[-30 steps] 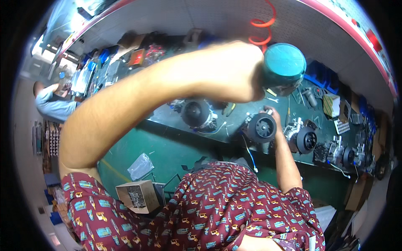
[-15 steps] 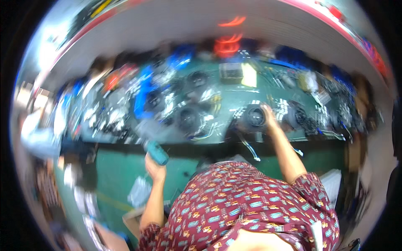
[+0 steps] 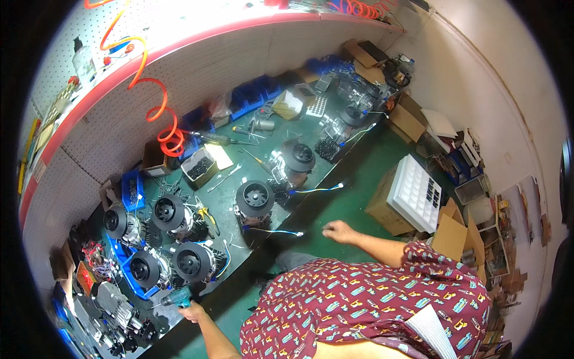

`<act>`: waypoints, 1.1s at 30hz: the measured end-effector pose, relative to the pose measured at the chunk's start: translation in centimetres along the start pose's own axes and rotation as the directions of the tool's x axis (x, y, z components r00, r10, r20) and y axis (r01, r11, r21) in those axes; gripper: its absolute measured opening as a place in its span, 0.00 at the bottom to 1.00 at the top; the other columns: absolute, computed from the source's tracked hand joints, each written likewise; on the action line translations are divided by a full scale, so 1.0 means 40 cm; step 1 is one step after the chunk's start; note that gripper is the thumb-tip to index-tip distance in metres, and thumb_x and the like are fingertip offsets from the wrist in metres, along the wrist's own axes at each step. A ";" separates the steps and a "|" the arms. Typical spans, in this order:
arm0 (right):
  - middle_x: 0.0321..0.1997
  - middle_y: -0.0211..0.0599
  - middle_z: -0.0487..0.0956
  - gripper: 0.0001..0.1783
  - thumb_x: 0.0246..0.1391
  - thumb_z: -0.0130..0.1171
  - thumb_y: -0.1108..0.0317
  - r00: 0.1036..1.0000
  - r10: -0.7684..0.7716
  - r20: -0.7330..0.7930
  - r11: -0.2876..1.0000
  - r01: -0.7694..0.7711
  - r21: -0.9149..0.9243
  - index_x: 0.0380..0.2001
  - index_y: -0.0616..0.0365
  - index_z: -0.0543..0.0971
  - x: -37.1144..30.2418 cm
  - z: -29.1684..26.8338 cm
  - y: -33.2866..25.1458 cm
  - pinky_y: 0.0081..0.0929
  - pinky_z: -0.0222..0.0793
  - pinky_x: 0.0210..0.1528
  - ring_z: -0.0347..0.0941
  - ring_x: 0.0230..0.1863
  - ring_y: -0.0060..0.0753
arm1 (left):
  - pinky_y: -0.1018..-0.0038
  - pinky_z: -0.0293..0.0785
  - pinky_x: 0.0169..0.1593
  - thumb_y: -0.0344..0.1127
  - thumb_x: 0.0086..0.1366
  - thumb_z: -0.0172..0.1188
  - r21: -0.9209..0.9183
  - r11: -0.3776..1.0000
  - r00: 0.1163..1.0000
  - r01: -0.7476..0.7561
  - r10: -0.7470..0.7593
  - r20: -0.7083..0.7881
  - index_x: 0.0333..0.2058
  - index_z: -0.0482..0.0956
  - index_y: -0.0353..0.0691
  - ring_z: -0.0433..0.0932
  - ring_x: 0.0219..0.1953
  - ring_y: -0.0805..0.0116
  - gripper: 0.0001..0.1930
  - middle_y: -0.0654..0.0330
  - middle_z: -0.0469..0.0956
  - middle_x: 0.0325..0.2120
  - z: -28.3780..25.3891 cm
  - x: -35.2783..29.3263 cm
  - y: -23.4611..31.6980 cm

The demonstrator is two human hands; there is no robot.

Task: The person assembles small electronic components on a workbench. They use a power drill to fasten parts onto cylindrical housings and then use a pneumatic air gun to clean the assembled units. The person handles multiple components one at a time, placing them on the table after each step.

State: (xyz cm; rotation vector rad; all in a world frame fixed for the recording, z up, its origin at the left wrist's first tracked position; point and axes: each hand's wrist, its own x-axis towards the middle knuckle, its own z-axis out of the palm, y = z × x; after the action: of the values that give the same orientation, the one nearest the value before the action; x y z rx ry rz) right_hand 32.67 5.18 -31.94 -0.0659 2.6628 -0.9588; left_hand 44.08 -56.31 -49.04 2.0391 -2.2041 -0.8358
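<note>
My left hand [image 3: 192, 312] is wrapped round a teal cordless drill [image 3: 177, 296] at the near left edge of the bench. The drill's bit points left, toward metal motor housings [image 3: 115, 306]. Several motor units with black fan wheels stand on the bench; the nearest to the drill is one fan unit [image 3: 194, 262], with another fan unit [image 3: 145, 268] beside it. My right hand [image 3: 338, 231] hangs over the floor off the bench, its fingers loosely curled and nothing visible in them. Left of it, a fan unit [image 3: 255, 198] trails a white-plugged cable [image 3: 281, 231].
Pliers with yellow handles [image 3: 209, 221], a wrench [image 3: 225, 178] and a box of small dark parts [image 3: 200, 167] lie on the green bench [image 3: 230, 209]. An orange coiled hose [image 3: 161, 107] hangs above. White trays [image 3: 415, 191] sit on a carton [image 3: 385, 206] to the right.
My view has swung round and sharpened from a blur. The right hand has left the fan unit it was touching and is now off the bench. The left hand still holds the drill.
</note>
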 end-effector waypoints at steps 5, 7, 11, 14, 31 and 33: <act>0.31 0.50 0.82 0.19 0.50 0.64 0.54 0.899 0.383 0.212 0.895 -0.304 -0.327 0.32 0.61 0.83 -0.244 0.013 0.236 0.40 0.75 0.37 0.79 0.32 0.44 | 0.48 0.69 0.57 0.32 0.54 0.71 0.028 0.983 0.983 -0.183 0.184 -0.011 0.64 0.61 0.45 0.73 0.57 0.42 0.40 0.47 0.75 0.54 -0.003 -0.003 -0.032; 0.29 0.48 0.82 0.19 0.50 0.64 0.53 0.785 0.529 0.323 0.827 -0.393 -0.402 0.32 0.60 0.83 -0.259 0.014 0.256 0.38 0.75 0.37 0.79 0.31 0.42 | 0.48 0.69 0.57 0.34 0.54 0.71 0.096 0.974 0.976 -0.205 0.211 -0.056 0.64 0.61 0.45 0.72 0.56 0.42 0.39 0.46 0.75 0.51 -0.031 -0.034 -0.037; 0.28 0.42 0.83 0.16 0.52 0.64 0.55 0.801 0.501 0.327 0.863 -0.436 -0.255 0.33 0.58 0.85 -0.212 0.031 0.315 0.35 0.76 0.36 0.79 0.29 0.34 | 0.50 0.71 0.54 0.34 0.57 0.65 0.181 0.958 0.958 -0.224 0.251 -0.142 0.57 0.68 0.41 0.73 0.53 0.44 0.29 0.48 0.75 0.46 -0.063 -0.181 -0.046; 0.35 0.42 0.85 0.19 0.52 0.64 0.56 0.873 0.391 0.292 0.920 -0.382 -0.089 0.40 0.59 0.85 -0.109 0.045 0.333 0.33 0.77 0.41 0.80 0.34 0.33 | 0.60 0.76 0.45 0.28 0.59 0.57 -0.091 0.787 0.792 -0.611 0.604 -0.089 0.44 0.77 0.35 0.79 0.38 0.50 0.13 0.49 0.79 0.34 -0.058 -0.296 -0.104; 0.29 0.35 0.80 0.11 0.57 0.61 0.68 0.768 0.627 0.132 0.664 -0.616 0.425 0.39 0.64 0.81 -0.110 -0.122 0.576 0.26 0.71 0.25 0.76 0.28 0.26 | 0.81 0.61 0.25 0.32 0.65 0.60 -0.743 0.540 0.156 -0.395 0.837 0.525 0.35 0.79 0.30 0.63 0.19 0.81 0.09 0.69 0.72 0.21 -0.053 -0.667 1.333; 0.20 0.29 0.74 0.06 0.57 0.58 0.69 0.652 0.757 0.046 0.520 -0.644 0.561 0.28 0.59 0.78 -0.211 -0.118 0.573 0.26 0.63 0.19 0.68 0.19 0.24 | 0.80 0.60 0.24 0.31 0.66 0.58 -0.693 0.695 0.349 -0.193 0.708 0.613 0.28 0.76 0.37 0.61 0.17 0.79 0.07 0.71 0.66 0.17 0.105 -0.612 1.390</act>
State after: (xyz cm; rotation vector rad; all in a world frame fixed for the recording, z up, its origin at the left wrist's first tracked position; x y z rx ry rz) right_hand 40.66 27.06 -40.62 1.2229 2.0826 -1.3739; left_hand -5.00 -31.95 -22.48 0.5646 -2.2517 -2.3727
